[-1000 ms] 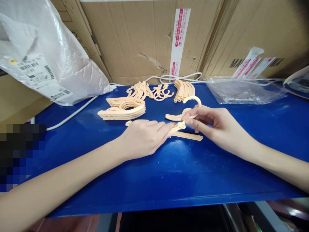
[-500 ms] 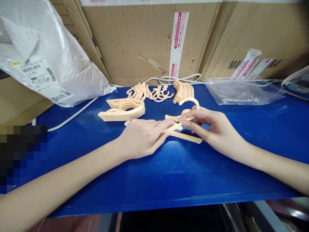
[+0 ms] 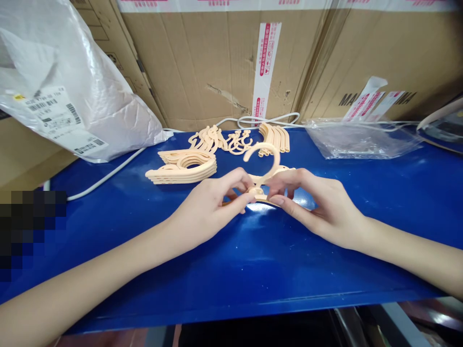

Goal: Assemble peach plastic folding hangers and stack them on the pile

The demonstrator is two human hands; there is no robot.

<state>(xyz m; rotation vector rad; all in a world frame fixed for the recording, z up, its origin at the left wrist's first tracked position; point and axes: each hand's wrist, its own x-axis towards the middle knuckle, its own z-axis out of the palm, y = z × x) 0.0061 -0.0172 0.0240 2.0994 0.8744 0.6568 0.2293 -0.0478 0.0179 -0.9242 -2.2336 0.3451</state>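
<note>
Between my hands is a cream plastic folding hanger [image 3: 273,161], its round hook standing up and its arms low over the table. My left hand [image 3: 220,200] pinches it left of the hook's base, thumb and fingers closed. On the other side my right hand [image 3: 318,207] grips the hanger's right arm with thumb and fingertips. My fingers hide much of both arms. Just behind the hanger, another cream piece shows in part. A stack of folded hangers [image 3: 181,174] lies behind and left of my left hand.
Loose hooks [image 3: 238,143] and curved pieces [image 3: 206,140] lie at the table's back, beside a bundle of hanger arms [image 3: 277,137]. A clear plastic bag [image 3: 361,140] is at back right. A white parcel bag [image 3: 90,96], a white cable [image 3: 104,178] and cardboard boxes [image 3: 202,62] border the blue table [image 3: 253,270].
The hook has swung from lying over at the right to standing upright between my hands. My left hand has turned from lying flat over the arms to pinching by the hook's base.
</note>
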